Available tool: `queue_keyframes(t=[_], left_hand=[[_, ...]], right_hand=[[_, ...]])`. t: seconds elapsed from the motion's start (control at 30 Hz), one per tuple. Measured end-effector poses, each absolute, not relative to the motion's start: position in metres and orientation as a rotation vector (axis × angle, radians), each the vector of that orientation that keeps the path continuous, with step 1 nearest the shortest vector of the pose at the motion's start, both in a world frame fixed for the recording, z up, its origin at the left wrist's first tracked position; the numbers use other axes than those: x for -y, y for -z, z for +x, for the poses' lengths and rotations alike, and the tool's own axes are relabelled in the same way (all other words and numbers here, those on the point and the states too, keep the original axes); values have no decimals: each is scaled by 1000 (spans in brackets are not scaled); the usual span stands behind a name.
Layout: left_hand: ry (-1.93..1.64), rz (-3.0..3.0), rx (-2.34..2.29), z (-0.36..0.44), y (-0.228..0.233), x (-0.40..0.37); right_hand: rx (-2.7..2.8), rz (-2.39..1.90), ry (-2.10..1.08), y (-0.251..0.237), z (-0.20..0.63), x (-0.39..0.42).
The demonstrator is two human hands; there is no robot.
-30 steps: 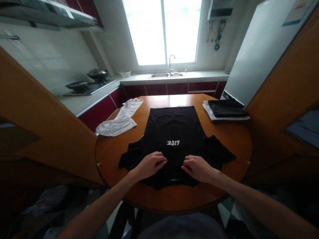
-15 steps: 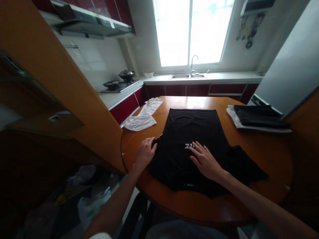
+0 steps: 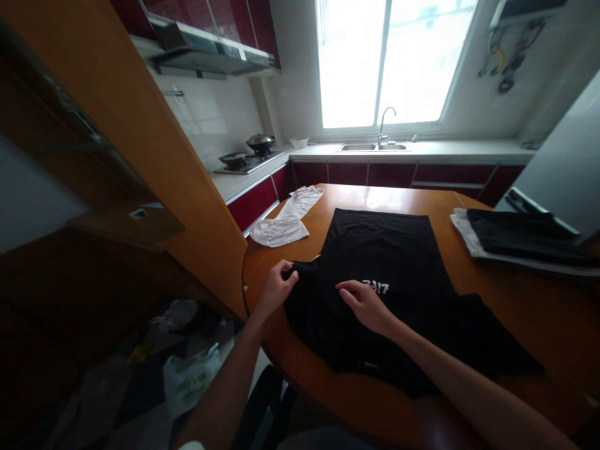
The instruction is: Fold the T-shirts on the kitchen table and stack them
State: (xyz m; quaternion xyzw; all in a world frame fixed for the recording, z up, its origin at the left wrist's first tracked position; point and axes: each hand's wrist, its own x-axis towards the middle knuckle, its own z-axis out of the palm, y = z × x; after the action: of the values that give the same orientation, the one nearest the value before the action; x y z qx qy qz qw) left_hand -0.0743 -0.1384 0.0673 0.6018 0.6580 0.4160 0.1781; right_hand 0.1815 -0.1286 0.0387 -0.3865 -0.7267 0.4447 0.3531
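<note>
Head view: black shirt (image 3: 389, 275), white lettering, lies flat; left fingers (image 3: 287, 273) pinch its sleeve.

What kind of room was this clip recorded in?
Most likely a home kitchen: a sink with a tap under the window, a stove with pots below a range hood, and a round wooden table.

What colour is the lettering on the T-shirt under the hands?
White lettering on the black T-shirt; head view.
</note>
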Motion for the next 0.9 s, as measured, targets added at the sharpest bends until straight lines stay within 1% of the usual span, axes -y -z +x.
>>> queue_keyframes(t=[0.07, 0.1, 0.17, 0.23, 0.3, 0.4, 0.5, 0.57, 0.63, 0.73, 0.9], left_hand=[[-1217, 1811, -1689, -45, -77, 140], [-1176, 1861, -1582, -31, -80, 141], [-992, 1924, -1360, -8, -80, 142], [-830, 1913, -1237, 3, -74, 138], [-830, 1876, -1278, 0, -67, 125], [-981, 1888, -1491, -19, -56, 96], [-995, 2066, -1523, -34, -45, 73], [-834, 2247, -1400, -37, -36, 68], [-594, 2388, -1312, -37, -27, 71], [-366, 2473, -1324, -36, -19, 79], [-324, 2523, -1356, -38, -18, 81]], right_hand=[[1675, -999, -1336, -37, 183, 128], [1580, -1004, -1411, -36, 184, 128], [1452, -1037, -1506, -36, 188, 129], [1395, -1106, -1546, -35, 192, 130], [1356, -1191, -1580, -34, 194, 130], [1328, -1280, -1627, -31, 194, 129], [1426, -1277, -1541, -29, 193, 127], [1512, -1244, -1440, -27, 191, 126], [1568, -1239, -1368, -23, 189, 126], [1628, -1268, -1313, -15, 187, 126], [1850, -1290, -1071, -10, 190, 128]])
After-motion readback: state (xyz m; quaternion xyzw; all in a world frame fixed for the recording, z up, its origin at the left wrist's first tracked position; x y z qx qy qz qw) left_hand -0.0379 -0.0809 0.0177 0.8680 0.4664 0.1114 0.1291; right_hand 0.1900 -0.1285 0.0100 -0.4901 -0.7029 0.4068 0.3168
